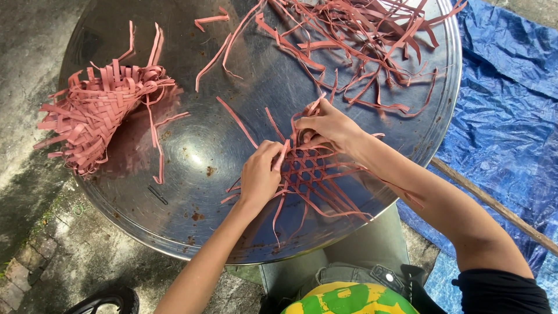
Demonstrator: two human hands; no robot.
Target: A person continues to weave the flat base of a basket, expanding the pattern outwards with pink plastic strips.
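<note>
round metal tray (192, 145), pink strips (360, 40), half-woven mat (314, 171)

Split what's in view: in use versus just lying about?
In use: left hand and right hand on the pink woven mat; round metal table.
Lying about: loose pink strips, woven pink cone, blue tarp, wooden stick.

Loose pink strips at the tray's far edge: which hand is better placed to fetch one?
Probably the right hand: it lies at the weave's far edge, closer to the loose strips. The left hand pinches a strip at the weave's near-left side.
</note>
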